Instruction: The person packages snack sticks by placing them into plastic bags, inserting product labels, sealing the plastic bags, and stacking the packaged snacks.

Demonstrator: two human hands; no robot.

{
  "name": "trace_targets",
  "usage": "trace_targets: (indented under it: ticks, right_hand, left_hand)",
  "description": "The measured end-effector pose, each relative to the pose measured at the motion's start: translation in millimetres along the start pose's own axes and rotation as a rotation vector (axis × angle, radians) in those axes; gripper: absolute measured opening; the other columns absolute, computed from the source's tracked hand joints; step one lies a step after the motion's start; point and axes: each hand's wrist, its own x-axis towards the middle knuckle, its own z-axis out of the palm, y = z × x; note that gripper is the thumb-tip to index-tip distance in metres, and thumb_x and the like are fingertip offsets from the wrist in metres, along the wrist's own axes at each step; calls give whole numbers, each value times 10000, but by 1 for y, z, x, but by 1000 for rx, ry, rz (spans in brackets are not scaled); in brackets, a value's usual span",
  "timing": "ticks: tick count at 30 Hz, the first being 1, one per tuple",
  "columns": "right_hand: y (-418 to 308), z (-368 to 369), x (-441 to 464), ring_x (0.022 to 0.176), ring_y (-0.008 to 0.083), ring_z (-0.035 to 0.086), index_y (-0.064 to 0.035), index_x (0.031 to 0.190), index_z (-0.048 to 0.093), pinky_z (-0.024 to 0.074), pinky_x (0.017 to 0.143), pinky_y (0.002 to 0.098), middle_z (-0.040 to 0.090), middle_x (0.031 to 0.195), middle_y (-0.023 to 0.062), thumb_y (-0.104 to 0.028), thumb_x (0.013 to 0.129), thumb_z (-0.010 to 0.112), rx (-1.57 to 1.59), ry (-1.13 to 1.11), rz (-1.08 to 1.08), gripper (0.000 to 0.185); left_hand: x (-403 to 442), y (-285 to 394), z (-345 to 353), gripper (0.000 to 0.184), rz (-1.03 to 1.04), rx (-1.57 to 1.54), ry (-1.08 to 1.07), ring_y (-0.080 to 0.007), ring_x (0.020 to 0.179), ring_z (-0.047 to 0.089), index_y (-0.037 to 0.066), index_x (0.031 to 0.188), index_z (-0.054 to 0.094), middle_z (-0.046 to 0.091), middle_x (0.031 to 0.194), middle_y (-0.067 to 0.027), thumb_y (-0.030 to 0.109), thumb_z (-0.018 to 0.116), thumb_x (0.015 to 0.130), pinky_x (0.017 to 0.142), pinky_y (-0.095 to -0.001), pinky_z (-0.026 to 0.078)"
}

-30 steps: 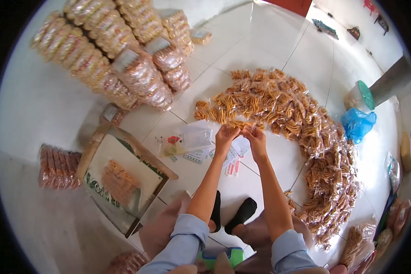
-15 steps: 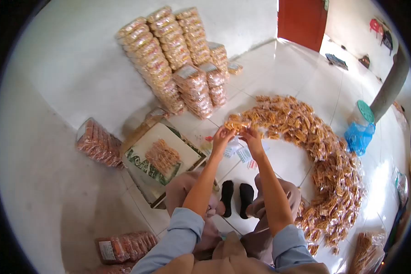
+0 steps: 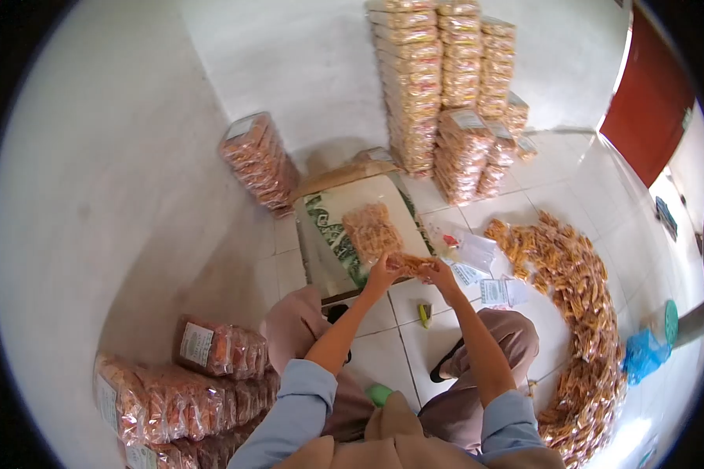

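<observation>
Between both hands is a small clear packet of orange-brown snack sticks [image 3: 409,264]. My left hand [image 3: 380,275] closes on its left end, and my right hand [image 3: 443,278] grips the right end. Whether it is one packet or a few together, I cannot tell. Just beyond my left hand, a larger bundle of snack packets [image 3: 372,231] lies on a white board with a green patterned edge [image 3: 328,205]. Printed labels [image 3: 493,291] lie on the tiles to the right of my right hand.
A curved heap of snack packets [image 3: 583,313] covers the floor at right. Tall stacks of packed bundles [image 3: 411,86] stand against the wall, with another stack [image 3: 260,164] left of the board. More bundles [image 3: 172,402] lie at lower left. A blue plastic bag [image 3: 645,356] sits far right.
My hands have moved from the heap's near end to the board's edge, carrying the snack packet. The view has turned left, and my knees are farther apart.
</observation>
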Motion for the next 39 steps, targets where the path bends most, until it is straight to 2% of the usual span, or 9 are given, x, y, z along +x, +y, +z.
trace_targets:
  ticks: [3,5,7,9,27,31,35,37,39]
  right_hand:
    - [36,25,11,705,125,555,-14,997,504,473,617,250,563,837,62,-160,832,548,45,68,-76,225]
    - [60,39,8,709,139,548,-16,1049,438,478,624,250,525,875,66,-161,815,587,326,530,-342,313]
    - [76,49,3,703,142,544,-18,1054,396,476,623,251,511,876,76,-160,819,578,355,716,-251,329]
    - [94,52,-2,704,154,539,-26,1045,310,473,613,262,485,859,99,-134,824,554,311,949,-117,346]
    - [100,102,18,773,148,523,-15,1019,485,447,686,267,531,875,73,-42,842,511,-10,409,-238,181]
    - [93,104,51,746,237,537,-38,1006,535,434,697,315,555,846,107,2,779,524,-277,543,-227,230]
    - [109,100,74,778,275,519,-24,991,545,410,742,344,551,849,138,2,764,522,-433,573,-213,229]
    - [109,102,79,854,303,486,-14,971,557,376,798,373,543,889,158,-23,778,525,-485,745,-463,196]
    - [108,104,79,854,265,498,-14,1007,546,405,752,355,543,935,148,-55,805,523,-309,673,-335,207]
  left_hand:
    - [-6,-24,-20,611,77,-5,66,-251,1068,447,45,1228,387,466,1097,-130,392,617,781,891,-377,376]
    - [-18,-49,-23,641,103,82,139,-271,1162,373,52,1257,355,412,1189,-146,382,623,777,943,-405,328]
    - [-33,-66,-23,788,136,495,126,-353,1241,192,91,1338,191,174,1331,-192,363,647,756,973,-476,261]
    - [-46,-73,-17,835,119,566,103,-364,1248,160,95,1352,146,135,1344,-191,369,653,748,976,-496,247]
    - [-31,-86,9,735,103,406,361,-361,1251,233,34,1370,92,172,1378,-216,297,535,846,1005,-462,224]
    - [-25,-81,3,658,11,323,409,-367,1202,304,15,1352,149,278,1320,-223,145,538,837,980,-437,268]
    - [-18,-78,11,651,9,303,498,-354,1096,390,15,1333,198,377,1210,-199,124,570,810,918,-425,320]
    - [-13,-80,16,630,-41,229,576,-304,963,442,29,1293,266,430,1066,-143,141,612,779,829,-415,340]
    - [-8,-81,23,614,-127,299,595,-277,916,446,38,1262,297,430,1014,-120,166,633,764,802,-400,329]
